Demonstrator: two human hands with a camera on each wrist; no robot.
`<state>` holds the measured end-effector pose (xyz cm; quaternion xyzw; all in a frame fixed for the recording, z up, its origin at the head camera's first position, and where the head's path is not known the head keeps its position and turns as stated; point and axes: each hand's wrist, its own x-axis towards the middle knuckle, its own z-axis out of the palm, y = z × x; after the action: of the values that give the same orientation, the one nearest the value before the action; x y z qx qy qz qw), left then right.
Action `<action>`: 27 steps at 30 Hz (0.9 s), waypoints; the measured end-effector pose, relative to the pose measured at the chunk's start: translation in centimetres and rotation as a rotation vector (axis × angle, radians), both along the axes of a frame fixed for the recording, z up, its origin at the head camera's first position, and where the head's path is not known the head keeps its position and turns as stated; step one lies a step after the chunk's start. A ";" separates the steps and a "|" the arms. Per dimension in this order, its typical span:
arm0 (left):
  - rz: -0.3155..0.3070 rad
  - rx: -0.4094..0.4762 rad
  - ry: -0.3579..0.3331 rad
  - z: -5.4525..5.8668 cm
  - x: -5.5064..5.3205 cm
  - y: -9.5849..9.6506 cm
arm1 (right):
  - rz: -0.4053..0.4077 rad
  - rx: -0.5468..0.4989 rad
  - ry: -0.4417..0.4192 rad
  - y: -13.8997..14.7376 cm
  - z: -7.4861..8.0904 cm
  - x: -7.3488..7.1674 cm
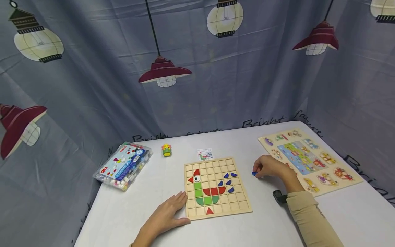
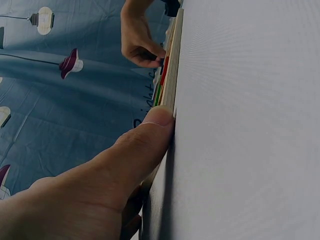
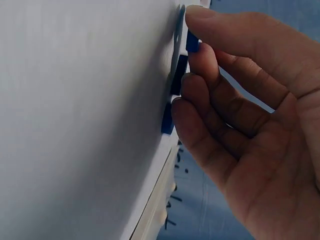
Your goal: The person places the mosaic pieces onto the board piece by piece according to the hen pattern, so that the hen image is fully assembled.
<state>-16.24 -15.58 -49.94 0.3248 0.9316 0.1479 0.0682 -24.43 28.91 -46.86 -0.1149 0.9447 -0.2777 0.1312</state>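
Note:
A wooden grid board point(image 1: 240, 197) lies on the white table, bearing a bird-like figure of red, green and blue pieces. Several blue pieces point(image 1: 228, 182) form its tail at the right, and a red triangle point(image 1: 209, 211) sits in the bottom row. My left hand point(image 1: 165, 214) rests at the board's lower left corner, fingers along the left side and thumb point(image 2: 159, 116) against the front edge. Right of the board, my right hand point(image 1: 270, 167) pinches a blue piece point(image 3: 192, 41) between thumb and index finger. Two more blue pieces point(image 3: 179, 75) are by its other fingertips.
A small pattern card point(image 1: 205, 154) lies behind the board. Farther left are a little toy figure point(image 1: 166, 150) and a clear plastic box point(image 1: 123, 166) of colourful parts. A wooden picture puzzle point(image 1: 308, 159) lies at the right, beside my right forearm. Curtains hang behind the table.

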 end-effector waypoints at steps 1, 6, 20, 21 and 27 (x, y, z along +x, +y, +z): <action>-0.002 -0.003 -0.001 0.0 0.0 0.0 | 0.004 0.006 0.007 -0.2 0.1 0.1; -0.005 -0.004 0.005 0.0 -0.2 0.1 | 0.025 0.012 0.023 -1.6 0.2 0.3; -0.017 0.013 0.020 0.2 -0.2 0.1 | 0.018 -0.009 0.015 -5.4 0.9 0.9; -0.017 0.014 0.020 0.2 -0.2 0.1 | 0.021 -0.007 0.018 -5.7 0.9 1.0; -0.022 0.009 0.019 0.2 -0.1 0.2 | 0.015 -0.024 -0.006 -7.0 0.8 1.5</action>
<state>-16.36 -15.40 -49.77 0.3370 0.9279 0.1484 0.0592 -22.89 21.88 -46.08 -0.1227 0.9401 -0.2883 0.1346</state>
